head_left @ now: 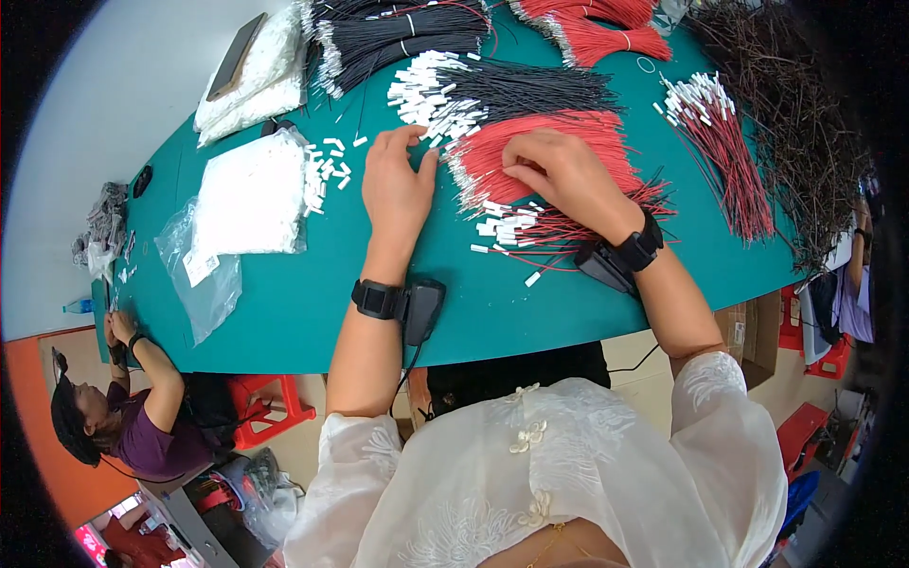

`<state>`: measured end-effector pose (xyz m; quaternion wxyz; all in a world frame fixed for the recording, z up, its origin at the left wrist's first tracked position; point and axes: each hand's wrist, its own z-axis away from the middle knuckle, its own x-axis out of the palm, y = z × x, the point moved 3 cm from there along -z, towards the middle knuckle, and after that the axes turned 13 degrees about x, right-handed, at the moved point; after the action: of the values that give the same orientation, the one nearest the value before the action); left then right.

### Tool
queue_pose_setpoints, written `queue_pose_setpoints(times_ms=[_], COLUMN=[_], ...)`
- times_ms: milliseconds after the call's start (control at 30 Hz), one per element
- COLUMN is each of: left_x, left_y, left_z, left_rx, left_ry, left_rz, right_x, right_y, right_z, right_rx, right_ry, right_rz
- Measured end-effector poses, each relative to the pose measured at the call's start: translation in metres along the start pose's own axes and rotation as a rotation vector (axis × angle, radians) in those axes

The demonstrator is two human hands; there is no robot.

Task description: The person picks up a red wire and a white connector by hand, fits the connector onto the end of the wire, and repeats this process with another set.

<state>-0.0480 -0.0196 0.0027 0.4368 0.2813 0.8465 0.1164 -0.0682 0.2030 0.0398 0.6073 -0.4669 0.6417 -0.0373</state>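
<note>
My left hand [396, 185] is raised over the green table beside the white connector ends [431, 95] of a black wire bundle [540, 90]. Its thumb and forefinger stand apart, with a gap between them. Over the red wire bundle [483, 156] my right hand [563, 180] curls its fingers, thumb close to forefinger; whatever they pinch is hidden. Under my right wrist lie red and black wires with white connectors [511, 222]. Loose white connectors [322, 175] are scattered left of my left hand.
A white bag [251, 194] lies at left, with more bags [260, 76] behind. Tied black wires [402, 43] and red wires [606, 33] lie at the back. At right are a connectored bundle [724, 156] and a dark tangled heap [795, 114]. A co-worker [142, 407] sits at far left.
</note>
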Motion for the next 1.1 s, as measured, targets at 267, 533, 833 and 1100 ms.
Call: queue_pose_setpoints(times_ms=[267, 533, 833, 1100], left_x=[0.002, -0.008, -0.004, -0.004], left_y=[0.001, 0.008, 0.037, 0.045], left_z=[-0.003, -0.002, 0.006, 0.008], left_rx=[-0.018, -0.236, -0.362, -0.334], left_ry=[-0.068, 0.067, -0.043, -0.058], left_rz=[-0.051, 0.650, 1.154, 1.119], right_x=[0.003, -0.011, -0.033, -0.031], right_y=[-0.008, -0.013, -0.026, -0.024], right_z=[0.003, 0.005, 0.009, 0.010], right_rx=[0.027, 0.105, 0.012, -0.065], right_ry=[-0.009, 0.085, 0.227, 0.289], right_rz=[-0.201, -0.289, -0.214, -0.198])
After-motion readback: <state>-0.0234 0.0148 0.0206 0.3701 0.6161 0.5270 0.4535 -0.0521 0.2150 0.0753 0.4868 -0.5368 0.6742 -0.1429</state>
